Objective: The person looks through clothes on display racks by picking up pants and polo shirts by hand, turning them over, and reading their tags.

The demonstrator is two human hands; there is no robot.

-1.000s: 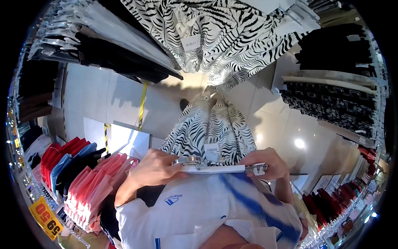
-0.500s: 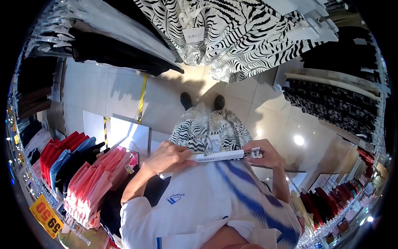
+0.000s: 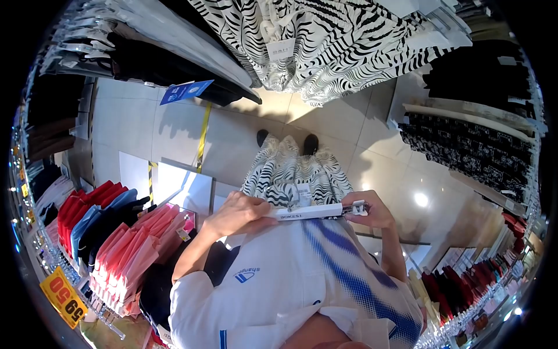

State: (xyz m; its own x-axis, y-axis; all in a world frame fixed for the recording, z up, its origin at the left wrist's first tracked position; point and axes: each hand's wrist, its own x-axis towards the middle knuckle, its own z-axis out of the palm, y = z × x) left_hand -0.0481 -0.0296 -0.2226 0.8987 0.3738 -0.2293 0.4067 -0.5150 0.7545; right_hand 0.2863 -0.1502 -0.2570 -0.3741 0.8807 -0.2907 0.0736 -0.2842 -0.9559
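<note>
Both hands hold a hanger at waist height, close to the white and blue shirt. A white strip with printed letters [image 3: 308, 213] runs along the hanger. Zebra-print trousers [image 3: 268, 168] hang down from it, with a small white tag [image 3: 303, 193] near the top. My left hand [image 3: 244, 210] is closed round the hanger's end at the left of the view. At the other end my right hand [image 3: 372, 209] pinches the hanger beside a clear clip [image 3: 357, 207]. The fingertips of my left hand are partly hidden.
More zebra-print garments [image 3: 343, 52] hang ahead. Dark clothes [image 3: 168, 61] hang at upper left, with a blue card [image 3: 185, 92] below. Pink garments [image 3: 131, 250] are at left, near an orange price sign [image 3: 64, 296]. Patterned black clothes [image 3: 471, 145] hang at right.
The hands and hanger have shifted up a little in view, and the held trousers hang lower and straighter. Both shoes now show. A blue card has come into view by the dark clothes.
</note>
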